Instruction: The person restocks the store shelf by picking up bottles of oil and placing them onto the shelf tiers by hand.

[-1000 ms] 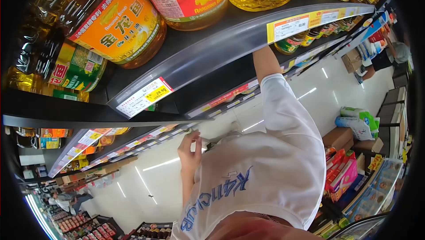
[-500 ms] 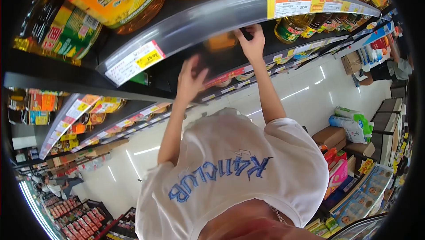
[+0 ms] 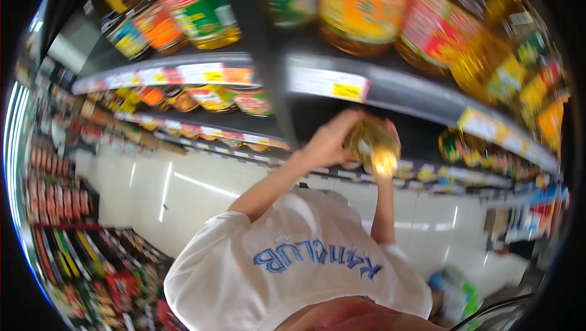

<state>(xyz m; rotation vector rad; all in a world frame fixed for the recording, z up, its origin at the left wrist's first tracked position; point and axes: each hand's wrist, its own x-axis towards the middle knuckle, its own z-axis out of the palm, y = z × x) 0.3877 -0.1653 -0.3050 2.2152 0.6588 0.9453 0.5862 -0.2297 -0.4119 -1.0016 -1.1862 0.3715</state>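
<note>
Head view: left hand point(image 3: 330, 140) and right hand point(image 3: 391, 128) clasp golden bottle point(image 3: 370, 138) between them, right partly hidden; bottle's just below front edge of upper shelf point(image 3: 415, 91), nearer left corner, by price label point(image 3: 323, 82).

From here I read "K411CLUB" in blue across the white T-shirt point(image 3: 299, 254). Price tags point(image 3: 326, 82) and bottle labels point(image 3: 364, 8) blur beyond my reading.

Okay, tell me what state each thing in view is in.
Golden bottle: being held; cap state unclear.
Left hand: closed on the golden bottle's side.
Right hand: gripping its other side, mostly hidden.
Large orange-labelled bottle: standing on the upper shelf.
Price tag: on the shelf's edge, blurred.
</note>
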